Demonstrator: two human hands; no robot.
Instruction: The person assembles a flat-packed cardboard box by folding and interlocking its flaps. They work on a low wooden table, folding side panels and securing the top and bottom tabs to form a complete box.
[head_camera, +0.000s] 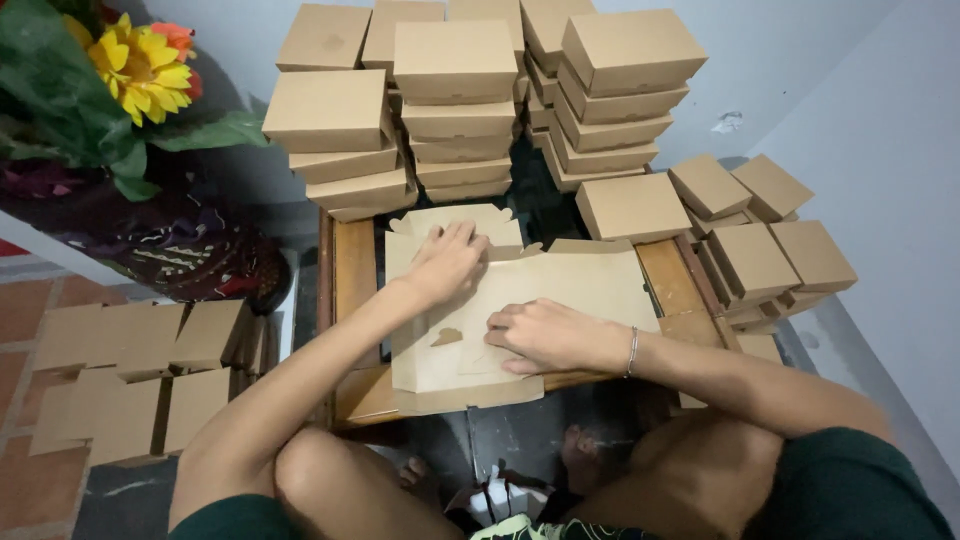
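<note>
**Both hands flat on an unfolded box blank**

Pressing down on the blank (560, 290), a flat sheet of brown card spread over the small wooden desk (355, 270). Left hand (447, 262) up near the far edge, palm down, fingers (462, 236) spread and laid flat against a raised flap, gripping nothing. Right hand (545, 335) nearer the body, also palm down, fingers (500, 322) slightly curled and pushing on the card close to a small cut-out tab; nothing pinched between them. Thin bracelet (632, 350) on the right wrist.

Behind the blank, folded boxes (455, 60) piled in tall stacks against the wall, filling the far end of the desk. More boxes (750, 260) heaped lower off to the right, just beside the desk. One lone box (632, 205) sitting right at the blank's far right corner, touching or nearly so. On the floor to the left, flat blanks (130, 385) lying in a loose spread. Top left, a sunflower (140, 62) with green leaves above a dark patterned cloth (185, 250). Bare knees below, on either side of the desk's near edge.
</note>
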